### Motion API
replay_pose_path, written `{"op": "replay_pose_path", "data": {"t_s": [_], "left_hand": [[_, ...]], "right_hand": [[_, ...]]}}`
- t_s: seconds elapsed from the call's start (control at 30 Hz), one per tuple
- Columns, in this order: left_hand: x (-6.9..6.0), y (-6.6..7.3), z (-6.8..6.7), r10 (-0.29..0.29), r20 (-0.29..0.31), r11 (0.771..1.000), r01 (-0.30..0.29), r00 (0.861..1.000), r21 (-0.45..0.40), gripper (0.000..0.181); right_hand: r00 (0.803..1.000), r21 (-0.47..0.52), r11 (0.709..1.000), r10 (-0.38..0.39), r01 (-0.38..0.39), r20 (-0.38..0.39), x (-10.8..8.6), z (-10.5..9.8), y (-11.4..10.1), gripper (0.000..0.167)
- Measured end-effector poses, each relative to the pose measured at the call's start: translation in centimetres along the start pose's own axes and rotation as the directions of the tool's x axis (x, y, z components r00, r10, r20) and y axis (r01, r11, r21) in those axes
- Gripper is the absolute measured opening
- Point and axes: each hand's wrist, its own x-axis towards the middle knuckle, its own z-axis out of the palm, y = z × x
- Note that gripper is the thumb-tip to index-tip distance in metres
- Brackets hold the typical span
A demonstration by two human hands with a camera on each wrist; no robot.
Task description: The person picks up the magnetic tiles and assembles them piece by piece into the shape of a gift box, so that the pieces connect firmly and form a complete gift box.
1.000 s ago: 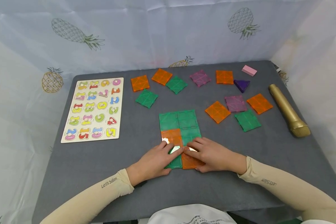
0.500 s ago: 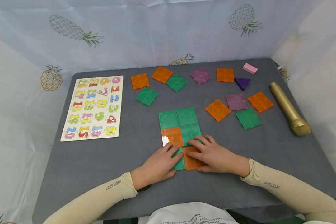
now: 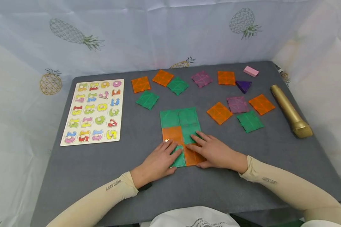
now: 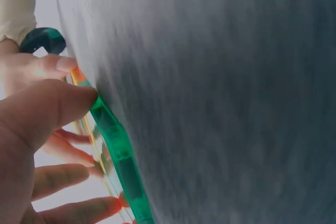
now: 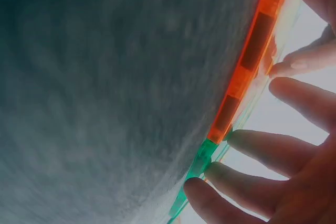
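Flat translucent magnetic tiles lie joined in a two-wide block in the middle of the table. Its top green tiles (image 3: 187, 116) and an orange tile (image 3: 171, 134) adjoin a near row of one green tile (image 3: 180, 159) and one orange tile (image 3: 190, 158). My left hand (image 3: 157, 160) rests its fingers on the near green tile, thumb at its edge (image 4: 126, 169). With fingers spread and fairly straight, my right hand (image 3: 217, 153) touches the near orange tile and the green one above it. In the right wrist view its thumb meets the orange tile's corner (image 5: 257, 40).
A number puzzle board (image 3: 92, 112) lies at left. Loose orange, green and purple tiles (image 3: 237, 104) are scattered along the back and right. A purple triangular block (image 3: 243, 86), a pink block (image 3: 251, 71) and a gold microphone (image 3: 291, 112) lie at right.
The near green and orange tiles have moved forward against the rows above; the gap seen half a second ago is gone. Both hands moved slightly forward with them.
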Motion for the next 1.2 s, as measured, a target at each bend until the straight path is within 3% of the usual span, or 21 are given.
{"op": "replay_pose_path", "data": {"t_s": [0.43, 0.6, 0.7, 0.77, 0.8, 0.87, 0.97, 1.03, 1.07, 1.13, 1.2], "left_hand": [[1.7, -2.4, -0.5, -0.041, 0.049, 0.998, 0.043, 0.998, -0.042, 0.066], [2.2, -3.3, -1.0, -0.025, 0.061, 0.997, 0.029, 0.998, -0.067, 0.067], [2.7, -4.4, -2.0, -0.045, 0.022, 0.991, 0.047, 0.999, -0.122, 0.063], [3.2, -5.9, -2.8, -0.118, -0.029, 0.981, 0.112, 0.993, -0.156, 0.062], [3.5, -6.9, -3.3, -0.171, -0.055, 0.973, 0.159, 0.984, -0.168, 0.061], [4.0, -9.2, -4.1, -0.299, -0.098, 0.942, 0.277, 0.949, -0.188, 0.062], [4.6, -12.9, -4.5, -0.486, -0.1, 0.862, 0.457, 0.868, -0.221, 0.066], [4.9, -15.0, -4.3, -0.579, -0.081, 0.798, 0.542, 0.812, -0.264, 0.069], [5.0, -15.8, -4.1, -0.607, -0.069, 0.772, 0.567, 0.792, -0.286, 0.07], [5.3, -17.0, -3.5, -0.644, -0.039, 0.734, 0.603, 0.764, -0.313, 0.074], [5.5, -17.6, -2.9, -0.659, -0.015, 0.718, 0.623, 0.752, -0.311, 0.076]], "right_hand": [[0.999, 0.008, 0.999, 0.049, -0.049, -0.008, 1.4, -0.5, 1.6, 0.073], [0.997, 0.029, 0.997, 0.074, -0.073, -0.026, 1.4, -0.5, 2.1, 0.071], [0.992, 0.067, 0.992, 0.113, -0.108, -0.064, 0.9, -0.9, 2.8, 0.067], [0.98, 0.089, 0.984, 0.167, -0.158, -0.111, 0.5, -1.3, 3.7, 0.063], [0.97, 0.096, 0.977, 0.202, -0.19, -0.137, 0.2, -1.6, 4.3, 0.062], [0.942, 0.1, 0.957, 0.285, -0.271, -0.177, -0.3, -2.0, 5.6, 0.059], [0.891, 0.093, 0.91, 0.414, -0.404, -0.187, -1.0, -2.2, 7.4, 0.057], [0.852, 0.081, 0.869, 0.494, -0.488, -0.172, -1.2, -2.2, 8.5, 0.058], [0.835, 0.075, 0.85, 0.526, -0.521, -0.16, -1.2, -2.2, 8.8, 0.058], [0.805, 0.074, 0.816, 0.577, -0.573, -0.138, -1.0, -2.1, 9.4, 0.059], [0.785, 0.074, 0.794, 0.608, -0.604, -0.117, -0.8, -2.1, 9.7, 0.06]]}}
